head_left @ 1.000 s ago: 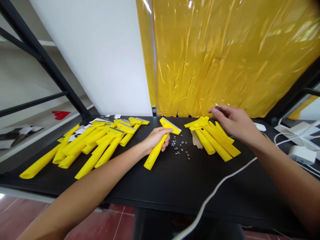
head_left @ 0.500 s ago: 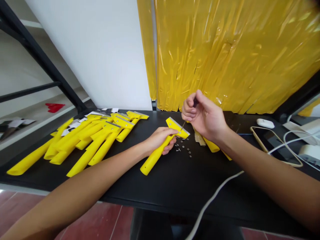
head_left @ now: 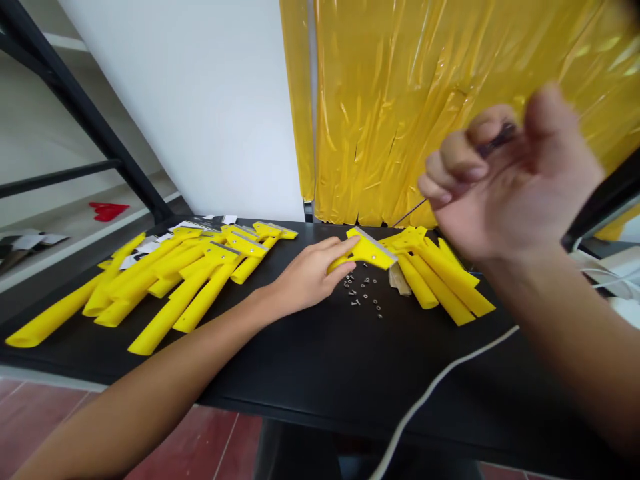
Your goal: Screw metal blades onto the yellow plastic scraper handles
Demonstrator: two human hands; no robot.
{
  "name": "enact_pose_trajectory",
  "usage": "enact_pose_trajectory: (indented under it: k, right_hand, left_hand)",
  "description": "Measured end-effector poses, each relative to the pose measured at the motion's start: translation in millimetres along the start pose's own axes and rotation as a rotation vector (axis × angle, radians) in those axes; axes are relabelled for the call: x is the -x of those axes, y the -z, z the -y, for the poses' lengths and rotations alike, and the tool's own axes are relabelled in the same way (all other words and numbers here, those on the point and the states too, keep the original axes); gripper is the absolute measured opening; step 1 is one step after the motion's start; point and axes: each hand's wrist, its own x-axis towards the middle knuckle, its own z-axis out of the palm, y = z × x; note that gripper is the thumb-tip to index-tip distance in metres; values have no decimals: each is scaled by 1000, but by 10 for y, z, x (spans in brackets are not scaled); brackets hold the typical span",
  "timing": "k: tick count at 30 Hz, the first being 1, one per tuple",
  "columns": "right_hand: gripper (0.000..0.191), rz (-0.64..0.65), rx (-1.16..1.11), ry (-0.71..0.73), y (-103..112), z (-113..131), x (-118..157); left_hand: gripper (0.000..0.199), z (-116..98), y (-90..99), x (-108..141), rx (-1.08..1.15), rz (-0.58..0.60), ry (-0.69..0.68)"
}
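My left hand (head_left: 313, 273) is closed around the neck of a yellow scraper (head_left: 373, 252) with a metal edge strip; most of its handle is hidden by the hand. A screw shows in the scraper's head. Raised above the table at the right, my right hand (head_left: 515, 180) is closed on a screwdriver (head_left: 411, 212). The thin shaft points down and left, apart from the scraper, and the dark handle sits in the fingers. Below the scraper, several small screws and nuts (head_left: 365, 295) lie scattered on the black table (head_left: 320, 360).
Several yellow scrapers (head_left: 190, 293) are piled at the left. More yellow scrapers (head_left: 440, 280) lie to the right, beside a small tan piece (head_left: 399, 280). A white cable (head_left: 440, 377) crosses the table's right side. Yellow plastic sheeting (head_left: 380, 113) hangs behind.
My right hand has lifted up and to the right, drawing the screwdriver off the scraper. My left hand has turned the scraper, so its handle no longer points toward me in view.
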Motion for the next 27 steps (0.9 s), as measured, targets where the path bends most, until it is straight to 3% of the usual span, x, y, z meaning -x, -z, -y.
enact_pose_trajectory:
  k: [2,5,9,27]
  right_hand:
    - [41,28,-15,-126,-9,-146,56]
    - [50,71,-5,-268,-12,-449,160]
    - [57,92,18,-349,18,-711,253]
    - [54,76,32,-337,25,-743,272]
  left_hand:
    - [53,63,-77,26,-182,25,-9]
    - [61,120,-187,55,-276,102,63]
    - [53,114,-224,66,-363,164,75]
    - [44,49,-197,64,-386,128,77]
